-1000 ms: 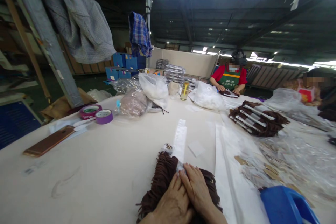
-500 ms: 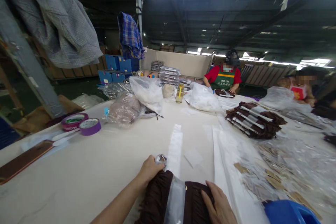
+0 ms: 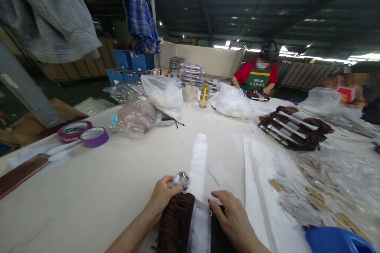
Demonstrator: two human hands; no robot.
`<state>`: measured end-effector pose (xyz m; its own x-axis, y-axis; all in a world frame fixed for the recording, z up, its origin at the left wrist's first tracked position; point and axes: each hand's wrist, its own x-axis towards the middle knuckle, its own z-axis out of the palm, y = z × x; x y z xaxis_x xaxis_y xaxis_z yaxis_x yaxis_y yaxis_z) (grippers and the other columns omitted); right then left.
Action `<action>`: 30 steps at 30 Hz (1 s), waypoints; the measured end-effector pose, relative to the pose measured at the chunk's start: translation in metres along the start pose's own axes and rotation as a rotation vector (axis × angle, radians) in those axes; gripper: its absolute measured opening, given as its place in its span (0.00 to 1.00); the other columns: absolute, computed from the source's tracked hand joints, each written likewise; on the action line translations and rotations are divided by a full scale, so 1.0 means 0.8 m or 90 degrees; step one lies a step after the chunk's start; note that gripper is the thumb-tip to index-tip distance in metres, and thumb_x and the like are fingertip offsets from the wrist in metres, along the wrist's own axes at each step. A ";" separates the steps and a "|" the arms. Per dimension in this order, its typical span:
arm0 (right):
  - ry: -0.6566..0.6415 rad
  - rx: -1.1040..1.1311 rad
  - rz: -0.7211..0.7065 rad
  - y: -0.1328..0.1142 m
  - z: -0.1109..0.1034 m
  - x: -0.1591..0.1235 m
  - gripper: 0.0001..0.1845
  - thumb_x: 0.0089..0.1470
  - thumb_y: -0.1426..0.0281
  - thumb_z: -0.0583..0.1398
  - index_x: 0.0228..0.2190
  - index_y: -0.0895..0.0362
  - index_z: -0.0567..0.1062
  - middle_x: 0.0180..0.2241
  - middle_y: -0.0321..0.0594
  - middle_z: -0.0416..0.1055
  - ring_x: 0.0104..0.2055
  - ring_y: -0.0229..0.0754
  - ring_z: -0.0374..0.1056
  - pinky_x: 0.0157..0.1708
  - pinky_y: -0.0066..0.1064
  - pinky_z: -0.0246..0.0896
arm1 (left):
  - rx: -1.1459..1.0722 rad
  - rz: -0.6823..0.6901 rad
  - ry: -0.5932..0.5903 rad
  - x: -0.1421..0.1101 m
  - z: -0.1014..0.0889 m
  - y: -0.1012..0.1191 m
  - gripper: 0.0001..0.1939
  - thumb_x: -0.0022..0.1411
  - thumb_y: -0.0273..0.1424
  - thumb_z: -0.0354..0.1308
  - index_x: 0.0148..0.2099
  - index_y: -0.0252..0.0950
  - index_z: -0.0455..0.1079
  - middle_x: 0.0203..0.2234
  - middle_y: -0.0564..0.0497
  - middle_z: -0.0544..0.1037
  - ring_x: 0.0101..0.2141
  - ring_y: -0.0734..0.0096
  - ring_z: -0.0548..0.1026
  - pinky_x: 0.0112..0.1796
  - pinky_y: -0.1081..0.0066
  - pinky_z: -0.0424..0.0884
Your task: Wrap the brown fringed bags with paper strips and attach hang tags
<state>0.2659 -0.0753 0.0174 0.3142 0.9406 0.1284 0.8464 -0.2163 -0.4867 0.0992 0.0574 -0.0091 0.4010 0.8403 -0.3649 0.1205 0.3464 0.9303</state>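
Observation:
Folded dark brown gathered fabric (image 3: 177, 221) lies at the table's front edge, with a translucent strip (image 3: 199, 225) running down its middle. My left hand (image 3: 162, 194) pinches a round metal piece wrapped in clear plastic (image 3: 182, 180) just above the fabric's upper left corner. Over the right part of the fabric, my right hand (image 3: 233, 215) lies with fingers apart, thumb near a small gold eyelet (image 3: 211, 213) beside the strip. A long white strip (image 3: 198, 162) extends up the table from the fabric.
Purple tape rolls (image 3: 94, 137) and a brown flat case (image 3: 23, 174) lie left. Bagged goods (image 3: 136, 115) and a bottle (image 3: 204, 95) stand farther back. Right are stacked brown bundles (image 3: 293, 126), plastic bags with tags (image 3: 335, 189) and a blue container (image 3: 335, 240). Co-workers (image 3: 257, 75) sit across.
My right hand has moved up and left across the fabric toward the strip. My left hand has shifted slightly left, bringing the wrapped metal piece more into view. The camera view has tilted down.

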 end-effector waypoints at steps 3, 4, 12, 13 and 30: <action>-0.029 0.007 -0.012 -0.024 0.004 -0.003 0.11 0.53 0.66 0.53 0.36 0.53 0.72 0.35 0.40 0.71 0.36 0.43 0.68 0.37 0.33 0.61 | 0.063 0.040 0.001 0.005 -0.003 -0.006 0.22 0.37 0.39 0.62 0.34 0.30 0.66 0.23 0.51 0.73 0.25 0.68 0.70 0.28 0.72 0.64; -0.027 0.010 0.011 -0.029 0.004 -0.008 0.11 0.53 0.66 0.52 0.37 0.53 0.71 0.34 0.40 0.71 0.35 0.43 0.68 0.35 0.33 0.60 | 0.089 0.057 0.005 0.006 -0.004 -0.008 0.22 0.38 0.40 0.61 0.34 0.30 0.66 0.24 0.50 0.73 0.26 0.67 0.70 0.29 0.71 0.65; -0.131 0.302 0.299 -0.038 0.010 -0.042 0.12 0.50 0.61 0.52 0.34 0.56 0.65 0.21 0.33 0.65 0.23 0.39 0.63 0.24 0.28 0.53 | 0.173 0.077 0.028 0.014 -0.008 -0.020 0.21 0.40 0.40 0.60 0.36 0.31 0.67 0.26 0.50 0.74 0.28 0.65 0.71 0.30 0.70 0.65; -0.125 0.318 0.305 -0.039 0.012 -0.042 0.12 0.49 0.61 0.53 0.34 0.56 0.65 0.21 0.32 0.65 0.23 0.39 0.63 0.24 0.28 0.53 | 0.178 0.079 0.030 0.014 -0.008 -0.020 0.21 0.40 0.40 0.60 0.36 0.32 0.67 0.26 0.50 0.74 0.28 0.65 0.71 0.30 0.70 0.65; -0.124 0.529 0.337 -0.020 0.028 -0.048 0.14 0.40 0.64 0.60 0.29 0.56 0.62 0.16 0.26 0.58 0.19 0.33 0.54 0.21 0.26 0.45 | 0.216 0.097 0.046 0.016 -0.008 -0.024 0.20 0.42 0.41 0.59 0.36 0.32 0.67 0.27 0.49 0.74 0.28 0.64 0.71 0.31 0.69 0.65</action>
<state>0.2308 -0.1018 0.0012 0.4251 0.8184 -0.3866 0.0259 -0.4380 -0.8986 0.0960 0.0641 -0.0319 0.3740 0.9029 -0.2118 0.3637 0.0673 0.9291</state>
